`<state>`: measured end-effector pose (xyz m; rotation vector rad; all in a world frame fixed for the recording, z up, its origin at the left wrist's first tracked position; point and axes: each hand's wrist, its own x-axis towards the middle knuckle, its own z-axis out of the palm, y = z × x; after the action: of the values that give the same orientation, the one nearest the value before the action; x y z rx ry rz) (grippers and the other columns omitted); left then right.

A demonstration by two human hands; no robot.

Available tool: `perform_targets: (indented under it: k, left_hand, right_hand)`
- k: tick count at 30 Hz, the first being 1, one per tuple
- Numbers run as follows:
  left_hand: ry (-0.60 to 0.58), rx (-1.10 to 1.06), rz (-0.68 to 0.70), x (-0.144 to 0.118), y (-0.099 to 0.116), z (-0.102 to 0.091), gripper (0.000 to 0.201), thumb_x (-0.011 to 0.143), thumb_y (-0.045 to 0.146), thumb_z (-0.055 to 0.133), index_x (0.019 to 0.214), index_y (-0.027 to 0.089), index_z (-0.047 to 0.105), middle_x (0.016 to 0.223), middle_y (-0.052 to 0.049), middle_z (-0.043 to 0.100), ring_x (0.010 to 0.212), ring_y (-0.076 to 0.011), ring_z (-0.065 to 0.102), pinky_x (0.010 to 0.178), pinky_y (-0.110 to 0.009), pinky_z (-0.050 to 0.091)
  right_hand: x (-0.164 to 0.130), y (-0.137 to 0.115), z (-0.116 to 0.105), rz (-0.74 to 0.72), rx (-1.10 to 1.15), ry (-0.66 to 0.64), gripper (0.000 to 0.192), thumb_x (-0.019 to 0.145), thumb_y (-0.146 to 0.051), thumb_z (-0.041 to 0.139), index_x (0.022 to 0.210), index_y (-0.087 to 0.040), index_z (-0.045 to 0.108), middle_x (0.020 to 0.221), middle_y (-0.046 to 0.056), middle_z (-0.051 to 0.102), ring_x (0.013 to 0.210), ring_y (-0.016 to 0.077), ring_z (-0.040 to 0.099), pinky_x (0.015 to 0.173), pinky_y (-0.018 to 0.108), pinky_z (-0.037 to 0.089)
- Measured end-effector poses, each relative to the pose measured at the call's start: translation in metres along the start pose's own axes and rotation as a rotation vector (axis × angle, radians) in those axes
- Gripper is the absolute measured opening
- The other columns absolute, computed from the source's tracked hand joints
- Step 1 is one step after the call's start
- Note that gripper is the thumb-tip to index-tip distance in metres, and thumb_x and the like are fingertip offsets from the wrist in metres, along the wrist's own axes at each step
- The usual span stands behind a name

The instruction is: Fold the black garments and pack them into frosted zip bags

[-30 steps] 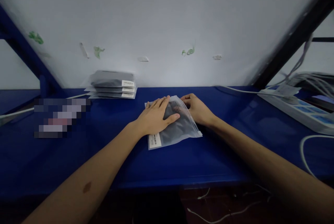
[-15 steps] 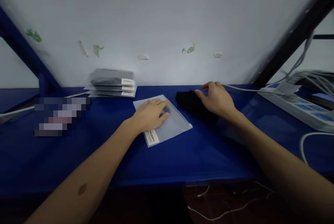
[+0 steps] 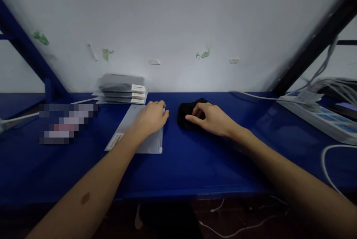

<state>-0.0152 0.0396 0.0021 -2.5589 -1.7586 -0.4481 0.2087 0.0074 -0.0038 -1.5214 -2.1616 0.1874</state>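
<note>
The left hand [image 3: 150,118] lies palm down on a flat, frosted plastic bag [image 3: 139,131], its fingers curled loosely over the bag's far right corner and pressing it onto the blue desk [image 3: 195,164]. Whether the fingertips pinch the bag's edge or only rest on it cannot be told. The right hand [image 3: 213,119] rests just to the right of the bag on a black folded cloth [image 3: 187,114], fingers bent and gathered on the cloth's top, thumb stretched toward its near edge; it covers the cloth's right half, and it is unclear whether it grips or only presses.

The bag lies flat, with a white label [image 3: 115,140] at its near left corner and its zip edge along the right side. The cloth sits close beside the bag's far right corner, apart from it by a narrow strip of desk.

Behind the bag and to its left, against the white wall [image 3: 178,27], stands a stack of filled bags [image 3: 121,89], each with a white label facing right. Left of the bag sits a blurred-out patch. Well to the right of the bag, at the desk's edge, a white power strip [image 3: 320,118] lies with grey cables [image 3: 331,84] bundled behind it, and a white cable [image 3: 326,161] loops nearer the front. A dark post [image 3: 312,53] slants up the wall on that side.
</note>
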Motion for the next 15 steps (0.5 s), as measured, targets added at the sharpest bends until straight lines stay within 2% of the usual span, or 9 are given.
perform_targets:
  k: [3, 7, 12, 15]
  left_hand:
    - [0.020, 0.060, -0.012, 0.0003, 0.0024, -0.0001, 0.029, 0.095, 0.034, 0.045, 0.111, 0.017, 0.063, 0.098, -0.011, 0.070, 0.103, -0.0291, 0.061, 0.083, -0.041, 0.049]
    - [0.035, 0.102, 0.043, 0.0005, 0.0061, 0.0006, 0.029, 0.096, 0.033, 0.045, 0.110, 0.017, 0.065, 0.099, -0.010, 0.071, 0.104, -0.0287, 0.059, 0.087, -0.042, 0.047]
    - [0.096, 0.103, 0.141, 0.0002, 0.0089, 0.0034, 0.028, 0.097, 0.033, 0.045, 0.105, 0.017, 0.066, 0.103, -0.009, 0.070, 0.103, -0.0286, 0.057, 0.089, -0.044, 0.045]
    - [0.129, 0.059, 0.240, -0.0017, 0.0101, 0.0052, 0.027, 0.097, 0.033, 0.045, 0.105, 0.018, 0.066, 0.104, -0.007, 0.070, 0.103, -0.0270, 0.056, 0.089, -0.043, 0.045]
  right_hand:
    - [0.0000, 0.0016, 0.0054, -0.046, -0.044, 0.003, 0.037, 0.082, -0.055, 0.065, 0.093, -0.019, 0.064, 0.086, 0.007, 0.068, 0.089, 0.0240, 0.061, 0.074, 0.035, 0.048]
    - [0.0002, 0.0080, 0.0084, -0.105, -0.143, 0.005, 0.033, 0.082, -0.049, 0.065, 0.096, -0.019, 0.065, 0.094, 0.008, 0.069, 0.094, 0.0256, 0.060, 0.081, 0.039, 0.048]
    - [-0.0020, 0.0054, 0.0054, -0.078, -0.350, 0.010, 0.041, 0.081, -0.052, 0.061, 0.106, -0.019, 0.067, 0.112, 0.012, 0.068, 0.104, 0.0309, 0.059, 0.090, 0.046, 0.045]
    - [-0.0033, 0.0009, 0.0057, -0.063, -0.410, 0.016, 0.041, 0.083, -0.051, 0.058, 0.106, -0.019, 0.068, 0.111, 0.012, 0.068, 0.103, 0.0309, 0.060, 0.089, 0.045, 0.046]
